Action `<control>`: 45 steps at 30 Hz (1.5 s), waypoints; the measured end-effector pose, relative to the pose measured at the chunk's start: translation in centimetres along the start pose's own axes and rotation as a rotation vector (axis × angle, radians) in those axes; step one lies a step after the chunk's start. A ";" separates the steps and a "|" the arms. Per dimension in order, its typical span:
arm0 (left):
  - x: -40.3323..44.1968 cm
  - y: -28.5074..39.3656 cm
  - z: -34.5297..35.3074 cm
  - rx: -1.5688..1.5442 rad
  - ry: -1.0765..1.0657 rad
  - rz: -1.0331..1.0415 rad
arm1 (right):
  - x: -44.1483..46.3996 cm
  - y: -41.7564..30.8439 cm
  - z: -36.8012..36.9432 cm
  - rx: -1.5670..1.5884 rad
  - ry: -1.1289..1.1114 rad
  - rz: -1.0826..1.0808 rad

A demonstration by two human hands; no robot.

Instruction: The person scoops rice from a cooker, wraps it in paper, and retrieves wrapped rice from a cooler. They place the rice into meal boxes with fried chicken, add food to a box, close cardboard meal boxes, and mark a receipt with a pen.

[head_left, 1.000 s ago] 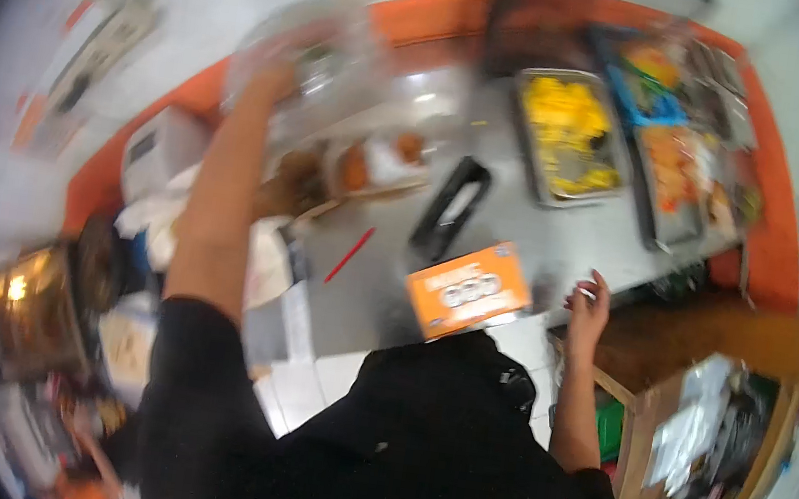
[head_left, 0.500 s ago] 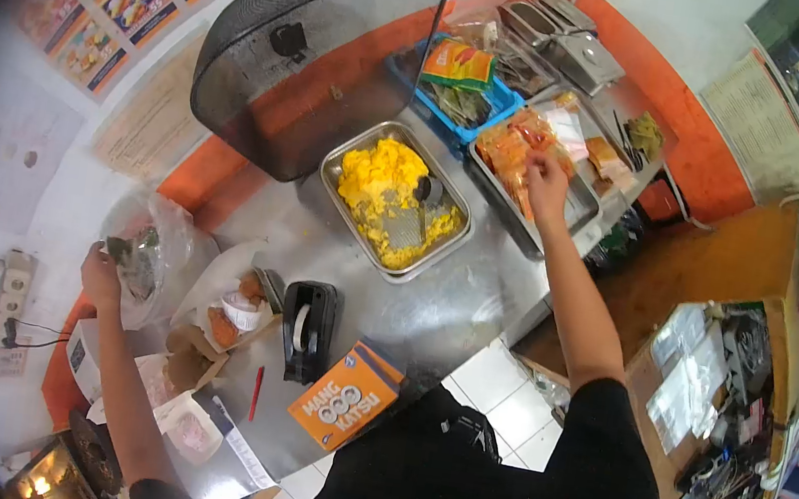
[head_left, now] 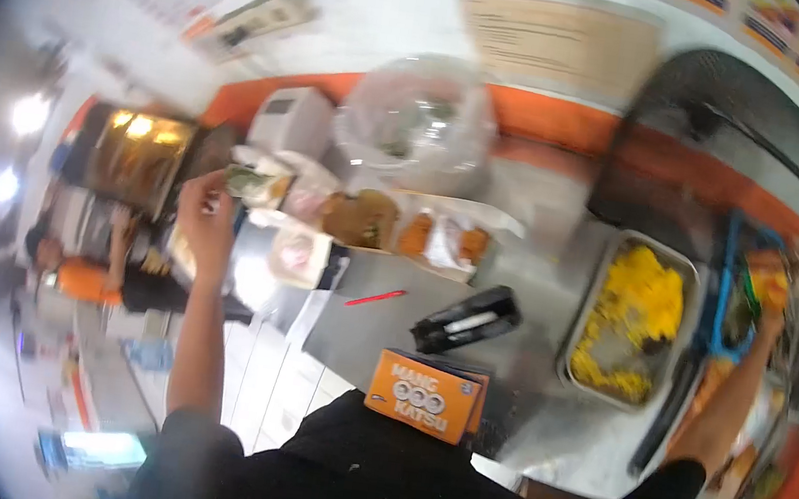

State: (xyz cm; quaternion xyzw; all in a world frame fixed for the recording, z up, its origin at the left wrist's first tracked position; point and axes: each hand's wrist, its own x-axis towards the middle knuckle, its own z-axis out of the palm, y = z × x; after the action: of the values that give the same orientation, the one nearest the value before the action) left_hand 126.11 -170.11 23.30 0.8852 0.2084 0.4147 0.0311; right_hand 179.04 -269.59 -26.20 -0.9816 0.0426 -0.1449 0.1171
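Note:
My left hand (head_left: 207, 212) is raised at the left, its fingers pinched on a small packet with green contents (head_left: 252, 184), blurred. That packet hangs over the left end of the row of open food boxes. My right hand (head_left: 770, 317) reaches to the blue basket (head_left: 723, 292) at the far right. It overlaps an orange-and-yellow packet (head_left: 767, 276) there; its fingers are too smeared to show whether they grip it. Between my arms sits a metal tray of yellow food (head_left: 641, 291). One open box (head_left: 444, 270) holds fried pieces and a white cup.
A clear plastic-lined tub (head_left: 416, 126) stands against the wall. On the steel counter (head_left: 525, 367) lie a black dispenser (head_left: 467, 319), a red pen (head_left: 375, 298) and an orange card box (head_left: 423, 394). A mesh cover (head_left: 727, 141) leans behind the tray. Another person (head_left: 88, 274) is at the far left.
The view has swung left. My left hand has left the plastic-lined tub with the green packet and moved over the boxes. My right hand has gone from the orange food tray to the blue basket.

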 end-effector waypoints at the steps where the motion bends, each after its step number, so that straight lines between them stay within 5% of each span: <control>1: -0.6 -1.1 -0.9 0.046 0.000 -0.074 | -0.5 -2.1 -2.9 0.075 -0.074 0.221; 7: -2.1 -11.7 3.4 -0.129 -0.161 -0.270 | -0.6 -4.8 -6.0 0.112 -0.069 0.529; 11: 0.1 -15.3 8.5 -0.005 -0.471 -0.371 | -5.0 -13.3 -13.1 0.013 0.043 0.696; 14: -0.4 -19.6 12.1 -0.040 -0.574 -0.445 | -6.9 -11.1 -14.1 0.008 0.197 0.623; 18: 0.2 -24.0 13.0 0.079 -0.499 -0.334 | -13.1 -19.0 -22.0 -0.111 0.260 0.773; 20: 0.2 -23.4 11.0 0.047 -0.512 -0.334 | -15.8 -22.9 -24.4 0.279 0.524 0.837; 21: 0.0 -24.0 10.4 0.024 -0.551 -0.345 | -17.4 -27.5 -27.3 0.312 0.481 0.875; 25: 0.4 -26.4 9.1 -0.094 -0.615 -0.305 | -26.3 -42.3 -31.2 1.069 0.242 0.547; 26: 0.9 -26.9 9.0 -0.161 -0.614 -0.275 | -28.7 -43.2 -29.8 1.354 0.052 0.314; 27: 1.3 -27.4 9.2 -0.178 -0.622 -0.265 | -32.7 -54.9 -33.8 1.334 -0.020 0.336; 30: 2.9 -28.3 10.4 -0.330 -0.607 -0.121 | -40.4 -72.9 -37.5 1.378 -0.464 0.347; 33: 3.9 -29.4 12.7 -0.308 -0.422 0.308 | -44.6 -84.7 -35.2 1.370 -0.725 0.228; 38: 5.2 -30.6 14.8 -0.237 -0.499 0.450 | -45.0 -99.9 -29.6 1.218 -0.908 0.046; 39: 5.0 -30.7 14.8 -0.188 -0.563 0.431 | -44.9 -101.4 -27.9 1.207 -0.895 0.055; 41: 4.5 -31.6 16.1 -0.150 -0.586 0.436 | -44.4 -103.7 -24.3 0.633 -0.430 -0.342; 45: 3.8 -31.9 17.1 -0.268 -0.559 0.382 | -42.8 -106.5 -20.1 0.468 -0.183 -0.524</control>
State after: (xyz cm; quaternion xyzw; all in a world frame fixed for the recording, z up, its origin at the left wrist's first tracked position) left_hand 130.12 -137.47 7.56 0.9755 -0.0335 0.1785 0.1245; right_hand 137.58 -165.71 6.53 -0.9146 -0.2556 -0.0876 0.3007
